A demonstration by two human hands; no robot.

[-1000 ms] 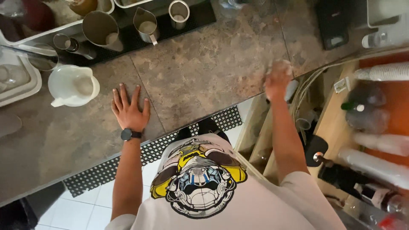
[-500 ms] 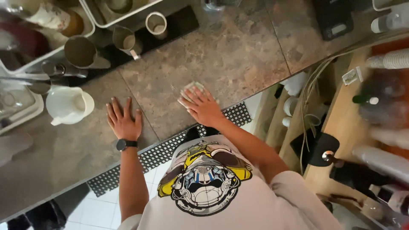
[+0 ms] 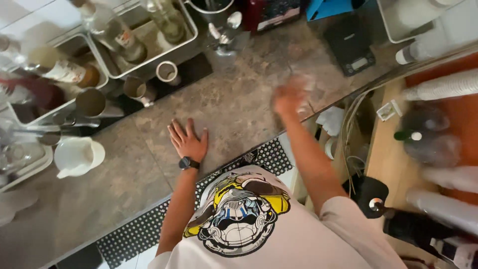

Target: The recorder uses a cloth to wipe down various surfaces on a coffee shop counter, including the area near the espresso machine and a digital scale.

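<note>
the head view is showing the person's right hand blurring over the mottled grey-brown stone worktop, near its front edge. a pale, see-through smear, possibly a cloth, is showing just beyond the knuckles, touching the hand, but the blur is hiding what it is and whether the fingers are grasping it or lying loose, so i cannot tell. the left hand is lying flat on the same worktop, palm down, its fingers spread and released, holding nothing; a black wristwatch is sitting on that wrist.

to the left of the flat hand, well apart, a white plastic jug is standing upright. behind it, small metal pitchers are standing on a dark mat, and a round steel cup is sitting just beside them. steel trays at the back are holding glass bottles, some lying tilted. a black digital scale is resting on the worktop, beyond the right hand and off to its right.

along the near edge a black perforated rubber mat is running below the worktop. on the right, wooden shelves are carrying stacked pale cups and a bottle with a green neck. the person is wearing a white shirt with a yellow helmet print.
</note>
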